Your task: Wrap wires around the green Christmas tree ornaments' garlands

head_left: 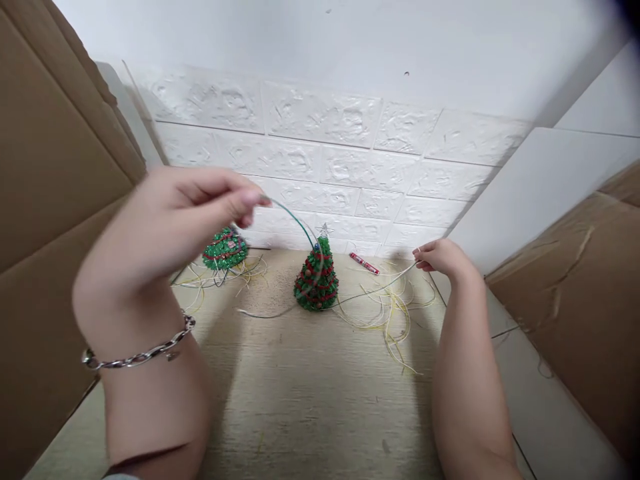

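Note:
A small green beaded Christmas tree [317, 283] with red garland stands upright on the table, a clear star [325, 230] at its top. My left hand [200, 210] is raised to the tree's left, its thumb and fingers pinching the end of a thin green cord [295, 217] that arcs down to the tree. Out to the right, my right hand [440, 257] has its fingertips closed on a thin pale cord [377, 290] running back to the tree's base. Another loose cord end [255, 315] lies in front, left of the tree.
A second green beaded piece [225, 252] sits at the back left among tangled threads. Loose white and yellow threads [397, 323] spread at right, near a red printed tube [364, 263]. Cardboard [55, 140] flanks the left side, more cardboard [585, 287] the right. A white brick-patterned wall [320, 120] stands behind.

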`<state>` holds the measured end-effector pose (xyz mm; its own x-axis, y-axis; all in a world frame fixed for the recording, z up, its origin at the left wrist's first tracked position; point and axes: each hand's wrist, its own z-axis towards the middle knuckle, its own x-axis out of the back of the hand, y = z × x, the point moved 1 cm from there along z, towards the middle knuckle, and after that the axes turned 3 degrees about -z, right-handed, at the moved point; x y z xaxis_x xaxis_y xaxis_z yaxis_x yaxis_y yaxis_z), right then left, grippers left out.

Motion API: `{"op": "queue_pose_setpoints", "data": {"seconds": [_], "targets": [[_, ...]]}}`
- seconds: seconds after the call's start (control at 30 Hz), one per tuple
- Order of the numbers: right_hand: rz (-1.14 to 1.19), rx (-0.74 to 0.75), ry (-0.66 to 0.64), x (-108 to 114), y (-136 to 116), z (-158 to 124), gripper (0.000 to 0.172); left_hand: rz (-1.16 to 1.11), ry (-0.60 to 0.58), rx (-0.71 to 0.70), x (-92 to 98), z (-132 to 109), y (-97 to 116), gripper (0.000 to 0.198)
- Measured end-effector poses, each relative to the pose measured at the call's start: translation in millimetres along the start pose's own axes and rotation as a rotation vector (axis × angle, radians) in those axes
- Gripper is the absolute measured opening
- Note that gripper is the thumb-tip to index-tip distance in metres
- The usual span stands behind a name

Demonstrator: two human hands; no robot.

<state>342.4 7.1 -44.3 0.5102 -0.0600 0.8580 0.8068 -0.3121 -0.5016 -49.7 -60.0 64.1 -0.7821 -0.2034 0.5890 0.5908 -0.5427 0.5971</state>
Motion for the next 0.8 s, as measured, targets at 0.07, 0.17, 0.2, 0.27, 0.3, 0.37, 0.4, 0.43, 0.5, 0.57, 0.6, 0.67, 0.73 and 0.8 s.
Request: {"op": "queue_pose_setpoints", "data": {"seconds": [0.07, 0.17, 0.2, 0.27, 0.3, 0.37, 0.4, 0.43, 0.5, 0.57, 0.6, 0.67, 0.73, 0.8], "targets": [[-0.037, -0.021, 0.068, -5.4, 2.3, 6.3, 0.042, -0.04, -0.381, -0.048, -13.7, 3.8, 11.5, 0.025], [-0.068, 0.036, 0.169, -7.7, -12.3, 3.0, 0.063, -0.01, -0.65, -0.061, -33.0, 10.8, 17.4, 0.025], [-0.053, 0.082, 0.194, -6.5, -21.9, -2.9, 0.063, 0.007, -0.666, -0.053, -38.9, 13.0, 17.8, 0.026], [0.103, 0.279, 0.218, -2.0, -46.3, -22.8, 0.052, 0.034, -0.677, -0.063, -49.3, 16.4, 18.4, 0.027], [0.241, 0.378, 0.128, 0.0, -59.6, -36.0, 0.043, 0.038, -0.665, -0.077, -52.9, 17.5, 18.6, 0.027], [0.501, 0.568, -0.19, 2.4, -85.3, -65.9, 0.036, 0.029, -0.621, -0.101, -56.7, 19.0, 18.6, 0.028], [0.558, 0.637, -0.294, 3.0, -96.3, -80.5, 0.037, 0.021, -0.59, -0.103, -57.0, 19.5, 18.3, 0.029], [0.566, 0.695, -0.346, 2.9, -105.6, -93.4, 0.036, 0.01, -0.556, -0.099, -56.4, 19.9, 17.8, 0.03], [0.541, 0.747, -0.355, -0.2, -119.5, -111.7, 0.03, -0.011, -0.505, -0.083, -54.5, 20.4, 16.7, 0.031], [0.592, 0.704, -0.362, -6.2, -128.2, -119.4, 0.025, -0.031, -0.487, -0.077, -53.3, 20.7, 16.3, 0.031], [0.637, 0.669, -0.378, -9.6, -131.2, -120.2, 0.023, -0.038, -0.492, -0.079, -53.3, 20.7, 16.3, 0.03], [0.717, 0.612, -0.42, -15.0, -135.0, -118.6, 0.019, -0.038, -0.515, -0.085, -54.3, 20.9, 16.0, 0.029], [0.745, 0.586, -0.437, -17.0, -135.9, -115.7, 0.015, -0.026, -0.536, -0.082, -55.6, 21.4, 14.6, 0.028], [0.723, 0.579, -0.414, -15.5, -134.1, -113.4, 0.015, -0.014, -0.556, -0.06, -56.5, 22.0, 11.9, 0.028]]}}
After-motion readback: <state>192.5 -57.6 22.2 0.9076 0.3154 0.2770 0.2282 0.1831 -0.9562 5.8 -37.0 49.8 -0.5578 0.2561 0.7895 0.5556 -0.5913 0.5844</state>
